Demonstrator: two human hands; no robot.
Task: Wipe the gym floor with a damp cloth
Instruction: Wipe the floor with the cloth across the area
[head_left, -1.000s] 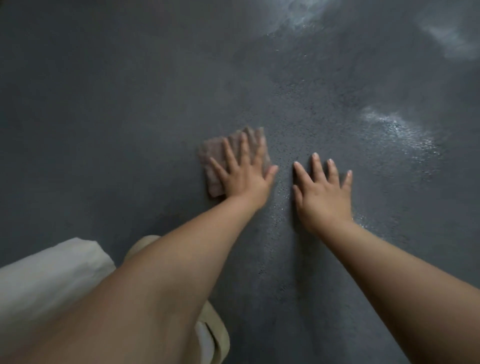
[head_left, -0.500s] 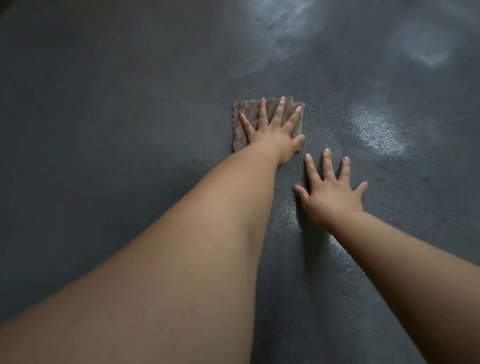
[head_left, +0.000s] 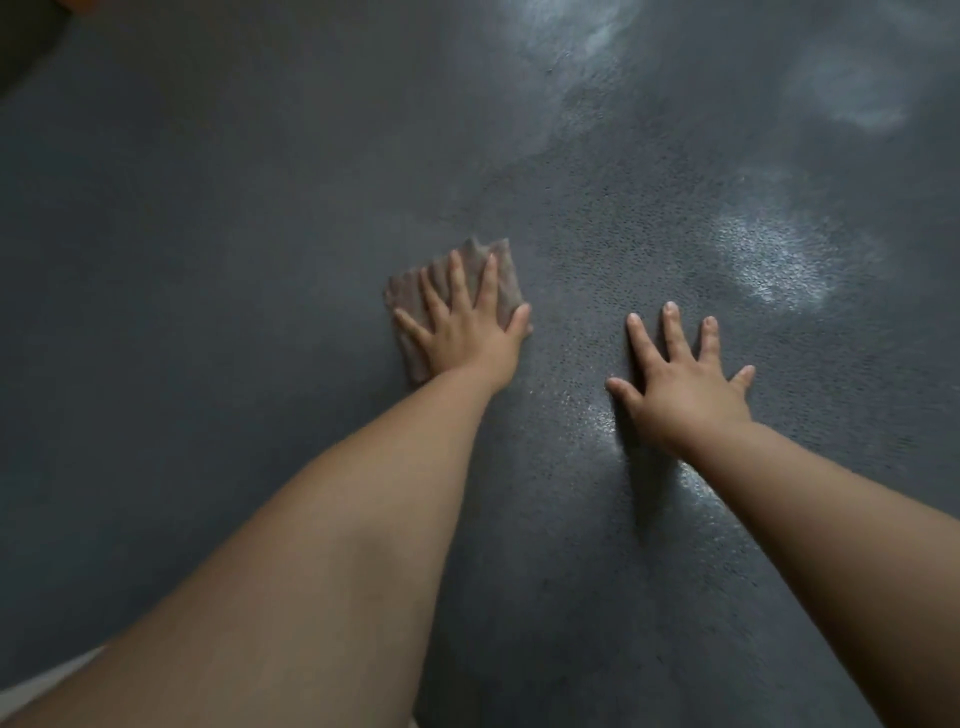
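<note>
- Dark grey, speckled gym floor (head_left: 218, 270) fills the view; it carries pale glare patches beyond the right hand and a wet sheen between the two forearms.
- Small brownish-pink, rumpled fabric cloth (head_left: 506, 280) lies flat on the floor, left of the wet sheen.
- Left hand (head_left: 465, 332) rests palm down on the cloth, fingers straight and spread, thumb at the cloth's right edge; the cloth shows beyond the fingertips and on the hand's left side.
- Right hand (head_left: 685, 387) lies palm down on bare floor, to the right of the cloth and apart from it, fingers straight and widely spread.
- A strip of pale fabric (head_left: 47, 680) shows under the left forearm, well nearer the camera than the cloth.
</note>
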